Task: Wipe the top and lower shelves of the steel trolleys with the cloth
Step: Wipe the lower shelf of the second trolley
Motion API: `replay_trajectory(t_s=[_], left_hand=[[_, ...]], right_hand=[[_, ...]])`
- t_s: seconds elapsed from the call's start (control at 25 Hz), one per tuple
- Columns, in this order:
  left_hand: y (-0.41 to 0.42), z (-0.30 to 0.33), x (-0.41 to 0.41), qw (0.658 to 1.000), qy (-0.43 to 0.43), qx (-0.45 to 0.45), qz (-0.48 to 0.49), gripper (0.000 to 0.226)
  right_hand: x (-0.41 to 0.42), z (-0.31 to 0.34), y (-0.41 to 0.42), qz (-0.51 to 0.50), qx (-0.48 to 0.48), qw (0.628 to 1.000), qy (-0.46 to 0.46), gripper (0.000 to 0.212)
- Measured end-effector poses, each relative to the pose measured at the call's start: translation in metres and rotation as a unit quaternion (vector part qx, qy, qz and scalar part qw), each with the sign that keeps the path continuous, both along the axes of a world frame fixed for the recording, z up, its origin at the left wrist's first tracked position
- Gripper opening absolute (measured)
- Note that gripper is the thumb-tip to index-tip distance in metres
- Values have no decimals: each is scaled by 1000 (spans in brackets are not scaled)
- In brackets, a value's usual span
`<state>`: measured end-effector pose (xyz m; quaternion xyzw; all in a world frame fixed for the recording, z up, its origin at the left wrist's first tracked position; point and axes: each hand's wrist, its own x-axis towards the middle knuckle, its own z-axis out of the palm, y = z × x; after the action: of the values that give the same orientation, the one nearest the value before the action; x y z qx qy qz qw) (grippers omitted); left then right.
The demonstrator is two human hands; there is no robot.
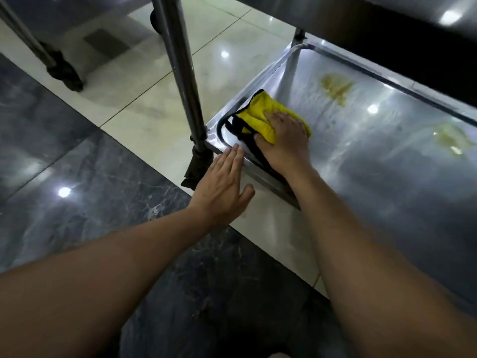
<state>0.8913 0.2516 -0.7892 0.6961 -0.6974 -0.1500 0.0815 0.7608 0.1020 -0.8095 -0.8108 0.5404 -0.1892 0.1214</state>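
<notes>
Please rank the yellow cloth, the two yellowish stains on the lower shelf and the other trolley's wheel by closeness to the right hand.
From the right hand:
1. Yellow cloth, pressed under it.
2. Stain toward the shelf's back.
3. Stain, far right.
4. Other trolley's wheel, across the floor, left.

One head-worn wide-angle view only, so nothing shared with another. Looking forward and steeply down from close above the lower shelf [374, 156] of a steel trolley. Both forearms reaching in from the bottom edge; tiled floor [144, 99] at left, upper shelf [413, 11] cutting across the top right.
</notes>
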Motion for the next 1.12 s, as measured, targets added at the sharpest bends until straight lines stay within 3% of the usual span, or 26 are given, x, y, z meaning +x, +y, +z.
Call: replay_trajectory(t_s=[0.12,0.36,0.52,0.64,0.84,1.12], left_hand=[[1,-1,-5,1000,-23,14,4,79],[12,28,-7,998,-34,46,-18,69],[52,74,-17,998,-11,39,-55,63],[82,120,-24,997,13,47,-68,56],[130,229,-39,992,59,51,-104,48],[200,444,-65,980,77,50,-175,46]], right_hand=[[-38,5,36,-56,-39,998,3,57],[-138,29,107,-185,25,965,185,51],[-163,59,152,-228,113,951,174,49],[-154,97,186,-241,121,953,135,48],[-133,201,260,-243,94,964,43,48],[-144,416,368,-307,133,942,-15,50]])
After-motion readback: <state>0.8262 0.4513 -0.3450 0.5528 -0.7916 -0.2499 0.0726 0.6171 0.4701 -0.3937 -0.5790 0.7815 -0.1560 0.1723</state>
